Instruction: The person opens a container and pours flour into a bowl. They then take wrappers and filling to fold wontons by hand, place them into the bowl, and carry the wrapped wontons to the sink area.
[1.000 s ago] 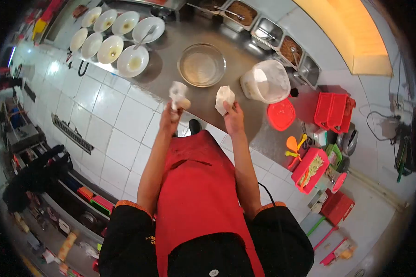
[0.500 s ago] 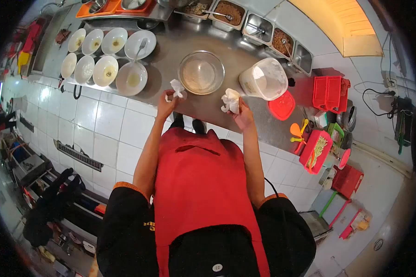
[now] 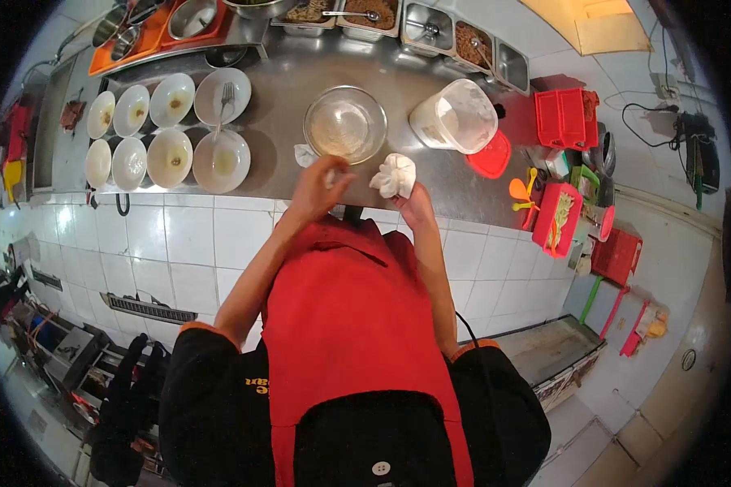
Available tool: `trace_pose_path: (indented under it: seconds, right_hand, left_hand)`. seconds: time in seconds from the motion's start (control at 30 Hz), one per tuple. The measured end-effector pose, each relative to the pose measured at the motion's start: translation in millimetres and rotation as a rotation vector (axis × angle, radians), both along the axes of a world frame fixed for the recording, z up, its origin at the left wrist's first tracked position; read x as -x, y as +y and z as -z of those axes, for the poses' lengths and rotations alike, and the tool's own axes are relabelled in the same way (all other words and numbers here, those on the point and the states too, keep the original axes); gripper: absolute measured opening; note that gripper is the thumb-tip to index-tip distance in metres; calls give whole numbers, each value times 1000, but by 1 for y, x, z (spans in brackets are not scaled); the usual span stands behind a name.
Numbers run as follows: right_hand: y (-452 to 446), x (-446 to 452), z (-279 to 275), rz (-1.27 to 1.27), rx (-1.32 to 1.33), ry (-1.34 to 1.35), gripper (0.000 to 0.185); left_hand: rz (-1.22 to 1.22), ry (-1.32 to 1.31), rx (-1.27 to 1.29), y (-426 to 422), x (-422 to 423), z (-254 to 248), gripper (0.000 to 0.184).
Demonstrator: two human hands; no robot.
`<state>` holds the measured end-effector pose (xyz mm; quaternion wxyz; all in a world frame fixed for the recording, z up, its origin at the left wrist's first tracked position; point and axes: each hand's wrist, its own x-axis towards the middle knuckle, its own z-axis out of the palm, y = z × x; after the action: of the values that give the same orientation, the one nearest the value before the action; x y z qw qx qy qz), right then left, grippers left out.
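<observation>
Crumpled white bundle (image 3: 395, 174) is sitting in the right hand's (image 3: 416, 206) grip by the worktop (image 3: 274, 122) edge; left hand's (image 3: 322, 187) hovering nearby, fingers bent, can't tell if it's holding anything tbh.

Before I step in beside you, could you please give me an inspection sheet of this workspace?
Surface: steel counter, bare metal showing around the glass bowl.
Job's things: white wad off the bowl's near side; white scrap on the counter; pale powder in the glass bowl.
Clutter: eight white bowls in two rows, a fork on one; open tub, red lid beside it.
Hands: right hand grips the wad; left hand is near the glass bowl, its hold unclear.
Cables: black cord beside the red apron.
Surroundings: tiled floor, no spill seen.
</observation>
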<state>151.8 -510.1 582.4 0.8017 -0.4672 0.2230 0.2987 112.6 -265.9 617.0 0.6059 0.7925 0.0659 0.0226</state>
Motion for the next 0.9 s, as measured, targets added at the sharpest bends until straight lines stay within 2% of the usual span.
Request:
trace_pose_path:
  seconds: [0.1,0.17,0.2,0.27,0.3,0.33,0.37,0.4,0.5,0.63,0.7,0.73,0.8,0.83,0.87,0.9]
  right_hand:
    - [9,11,14,51,-18,-70,33]
    - [7,15,25,45,24,-160,26]
    - [6,17,23,55,23,-162,26]
    - [3,16,19,-75,247,-221,26]
    - [-1,17,19,-31,310,-205,26]
    - [2,17,4,-23,307,-204,26]
    - [5,18,-13,-37,269,-335,26]
    - [7,18,-29,-50,232,-465,28]
    - [-1,19,-35,-165,279,-535,38]
    - [-25,19,-21,-293,382,-448,49]
    - [-27,24,-19,-203,331,-473,55]
    - [-25,27,-21,-204,309,-463,55]
    - [-28,35,-22,-183,128,-504,54]
    - [-39,38,-6,-376,175,-432,53]
    - [-44,47,10,-365,163,-419,53]
    - [-47,53,20,-387,114,-370,52]
  left_hand:
    - [144,-163,-7,-31,-18,-15,27]
    - [224,-68,144,-43,-27,-11,28]
    - [235,-69,142,-46,-28,-6,28]
    - [233,-26,83,-48,-31,5,28]
    - [242,-25,81,-49,-31,14,28]
    - [202,77,129,-48,-31,19,31]
    - [162,179,175,-47,-31,25,34]
    - [171,181,170,-48,-31,25,34]
    - [139,237,399,-53,-28,20,26]
    - [163,273,325,-67,-22,16,26]
    - [296,375,304,-65,-18,17,27]
    - [287,390,286,-63,-14,16,27]
    - [501,442,313,-60,-10,11,27]
    - [487,476,337,-60,-4,9,30]
    - [491,493,328,-56,2,18,30]
    - [271,432,65,-50,10,36,34]
